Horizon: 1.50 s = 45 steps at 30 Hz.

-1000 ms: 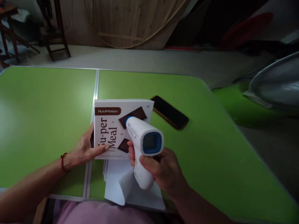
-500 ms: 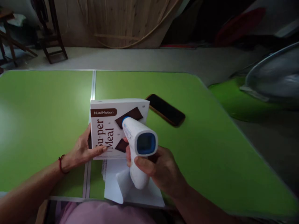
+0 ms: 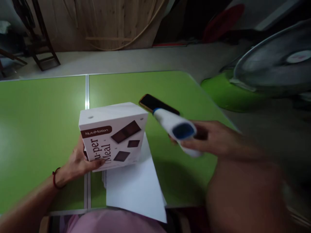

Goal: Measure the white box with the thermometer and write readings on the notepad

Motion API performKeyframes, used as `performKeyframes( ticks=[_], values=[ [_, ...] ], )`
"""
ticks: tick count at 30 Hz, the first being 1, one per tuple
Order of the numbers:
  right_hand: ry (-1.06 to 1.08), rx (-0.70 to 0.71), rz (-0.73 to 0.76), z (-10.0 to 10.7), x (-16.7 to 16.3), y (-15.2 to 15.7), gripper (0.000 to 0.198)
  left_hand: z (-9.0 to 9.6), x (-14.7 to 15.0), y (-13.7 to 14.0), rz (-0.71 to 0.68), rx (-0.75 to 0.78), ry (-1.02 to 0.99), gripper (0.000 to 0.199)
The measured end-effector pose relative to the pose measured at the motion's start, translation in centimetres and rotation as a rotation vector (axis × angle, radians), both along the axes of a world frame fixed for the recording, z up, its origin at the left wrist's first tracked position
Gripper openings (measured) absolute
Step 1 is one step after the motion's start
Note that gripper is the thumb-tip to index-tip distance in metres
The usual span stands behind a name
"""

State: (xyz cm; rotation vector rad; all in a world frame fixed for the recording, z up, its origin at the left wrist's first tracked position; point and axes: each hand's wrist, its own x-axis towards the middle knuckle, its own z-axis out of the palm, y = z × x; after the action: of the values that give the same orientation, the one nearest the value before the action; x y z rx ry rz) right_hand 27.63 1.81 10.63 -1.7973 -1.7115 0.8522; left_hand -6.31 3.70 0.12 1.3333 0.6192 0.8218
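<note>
Right grip (image 3: 209, 139) wraps round the thermometer (image 3: 170, 123), right of the box (image 3: 110, 139) over the worktop (image 3: 116, 87); its barrel (image 3: 165, 119) runs lengthwise near-right to far-left, nozzle (image 3: 156, 110) far-left. Left grip (image 3: 79, 161) clasps the box's lower left side.

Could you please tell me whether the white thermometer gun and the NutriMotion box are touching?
Apart: the head view shows a strip of green table between the NutriMotion box and the thermometer gun.

Left fingers (image 3: 80, 145) grip with thumb (image 3: 93, 165) extended, right fingers (image 3: 195, 145) curl closed, both forearms (image 3: 30, 200) slanting inward.
</note>
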Motion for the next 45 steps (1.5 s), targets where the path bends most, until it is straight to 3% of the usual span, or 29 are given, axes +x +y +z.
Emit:
performKeyframes(
  ticks=[2,4,8,13,15,17,19,21,24,29,33,35,37,38,39,41,42,43,45],
  values=[
    [-0.032,-0.164,-0.166,-1.8,0.5,1.0,0.041,-0.2,-0.1,0.2,-0.003,0.022,0.007,0.053],
    [-0.259,-0.24,-0.392,-3.6,-0.3,1.9,0.045,-0.3,-0.3,0.3,-0.003,0.053,0.029,0.049],
    [-0.682,-0.35,-0.316,-5.6,-3.0,2.9,0.044,-0.2,-0.5,0.6,-0.037,0.08,0.015,0.048],
    [-0.867,-0.367,-0.219,-5.8,-4.4,2.6,0.045,0.2,-0.5,0.7,-0.049,0.067,-0.007,0.046],
    [-0.945,-0.256,-0.21,-5.8,-4.4,2.1,0.043,0.1,-0.6,0.6,-0.037,0.071,0.005,0.046],
    [-0.999,-0.015,-0.149,-6.1,-4.4,1.5,0.035,-0.1,-0.6,0.5,-0.028,0.066,0.008,0.049],
    [-0.962,0.244,0.058,-6.5,-4.4,0.8,0.024,-0.2,-0.7,0.4,-0.024,0.04,0.021,0.049],
    [-0.896,0.396,0.313,-7.0,-4.6,0.3,0.024,-0.2,-1.0,0.5,0.029,0.034,0.055,0.046],
    [-0.91,0.474,0.496,-7.8,-4.9,0.0,0.026,-0.1,-1.7,1.4,0.174,0.056,0.099,0.041],
    [-0.931,0.554,0.569,-8.5,-4.4,0.1,0.025,-1.7,-2.8,4.0,0.494,0.24,0.251,0.04],
    [-0.919,0.553,0.592,-8.8,-3.6,-0.4,0.027,-3.3,-3.2,4.5,0.583,0.345,0.433,0.048],
    [-0.925,0.558,0.588,-9.0,-3.5,-0.6,0.028,-3.0,-3.0,3.5,0.799,0.532,0.537,0.066],
    [-0.939,0.575,0.574,-9.1,-3.6,-0.8,0.03,-2.1,-2.3,1.9,1.011,0.887,0.6,0.074],
    [-0.946,0.585,0.573,-9.1,-3.7,-0.9,0.03,-1.5,-1.7,0.9,1.005,1.079,0.577,0.068],
    [-0.949,0.592,0.579,-9.1,-3.8,-0.9,0.03,-0.9,-1.0,-0.1,0.853,1.176,0.559,0.063],
    [-0.944,0.604,0.599,-9.0,-4.0,-0.9,0.03,0.1,0.9,-2.0,0.302,1.107,0.545,0.046],
    [-0.938,0.608,0.607,-9.0,-4.1,-0.9,0.029,0.3,1.9,-2.8,0.065,1.028,0.63,0.054],
    [-0.932,0.607,0.615,-9.0,-4.1,-0.9,0.029,0.4,2.9,-3.4,-0.074,0.989,0.696,0.076],
    [-0.921,0.602,0.625,-9.0,-4.1,-0.8,0.028,0.0,4.7,-4.1,-0.237,0.945,0.777,0.107]
  ],
)
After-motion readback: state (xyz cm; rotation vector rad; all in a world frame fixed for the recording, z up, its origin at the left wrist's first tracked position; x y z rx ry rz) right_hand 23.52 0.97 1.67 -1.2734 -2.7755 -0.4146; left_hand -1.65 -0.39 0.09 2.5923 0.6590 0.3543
